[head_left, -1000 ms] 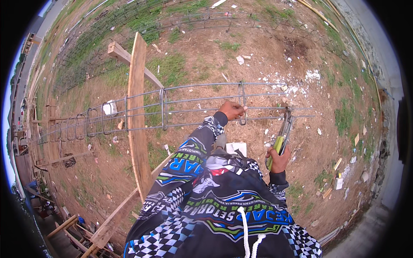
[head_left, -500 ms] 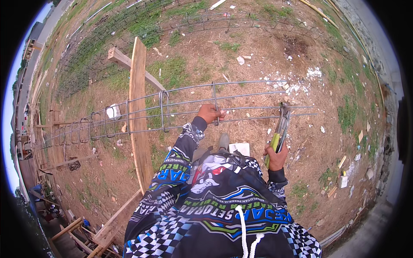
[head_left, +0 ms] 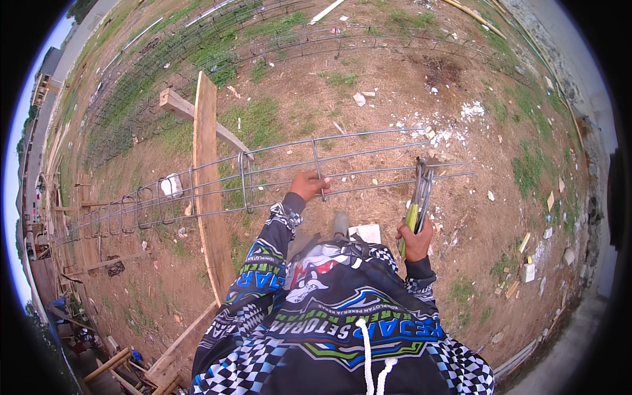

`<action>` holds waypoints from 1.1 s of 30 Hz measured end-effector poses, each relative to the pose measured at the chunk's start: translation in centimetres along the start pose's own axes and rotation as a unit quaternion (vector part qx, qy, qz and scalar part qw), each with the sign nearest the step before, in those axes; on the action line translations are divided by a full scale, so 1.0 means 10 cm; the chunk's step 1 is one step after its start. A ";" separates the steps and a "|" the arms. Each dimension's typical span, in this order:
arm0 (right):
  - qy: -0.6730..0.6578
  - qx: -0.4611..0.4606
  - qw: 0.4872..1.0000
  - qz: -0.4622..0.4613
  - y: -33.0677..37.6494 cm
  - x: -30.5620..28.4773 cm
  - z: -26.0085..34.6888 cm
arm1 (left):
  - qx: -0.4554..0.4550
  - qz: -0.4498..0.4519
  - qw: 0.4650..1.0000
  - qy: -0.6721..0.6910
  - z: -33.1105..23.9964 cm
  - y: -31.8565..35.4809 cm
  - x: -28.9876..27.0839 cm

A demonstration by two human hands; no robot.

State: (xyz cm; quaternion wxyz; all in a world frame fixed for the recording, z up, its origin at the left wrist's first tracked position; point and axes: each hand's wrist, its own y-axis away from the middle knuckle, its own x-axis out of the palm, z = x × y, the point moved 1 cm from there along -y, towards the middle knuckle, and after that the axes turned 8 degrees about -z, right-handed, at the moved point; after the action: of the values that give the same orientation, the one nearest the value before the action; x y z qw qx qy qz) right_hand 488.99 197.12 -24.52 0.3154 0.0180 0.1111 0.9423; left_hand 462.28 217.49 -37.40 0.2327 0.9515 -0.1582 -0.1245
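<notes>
I see my left hand (head_left: 308, 185) closed in a firm grip around a square stirrup (head_left: 318, 164) of the long rebar cage (head_left: 276, 178), which lies across an upright wooden plank (head_left: 207, 178) above the dirt ground (head_left: 395, 85). My right hand (head_left: 415, 238) is wrapped tight round the green-and-yellow handles of the pincers (head_left: 419, 197), whose head touches the cage's right end, where the bars stick out. More stirrups sit bunched along the cage's left stretch. A second rebar cage (head_left: 368, 39) lies farther off on the ground.
</notes>
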 end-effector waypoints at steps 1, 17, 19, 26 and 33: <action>-0.009 0.002 1.000 0.012 0.03 0.01 0.03 | 0.009 -0.036 0.996 -0.082 0.09 -0.02 -0.02; 0.238 -0.145 0.943 0.184 0.32 0.42 0.65 | -0.083 0.147 0.918 0.359 -1.23 1.49 1.05; 0.239 -0.126 0.943 0.193 0.29 0.42 0.70 | -0.062 0.141 0.905 0.397 -1.23 1.53 1.02; 0.300 -0.237 0.905 0.187 0.19 0.55 0.76 | 0.019 0.011 0.889 0.457 -1.12 1.67 0.86; 0.500 -0.243 0.831 0.016 -0.30 0.64 -0.02 | 0.047 -0.109 0.879 0.462 -1.21 1.84 0.16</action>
State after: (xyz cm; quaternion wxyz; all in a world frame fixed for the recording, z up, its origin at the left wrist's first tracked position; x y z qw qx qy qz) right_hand 485.63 203.25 -25.64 0.1957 -0.5309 0.0205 0.8243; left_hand 463.05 206.28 -18.39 0.2196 0.9220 0.0660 0.3119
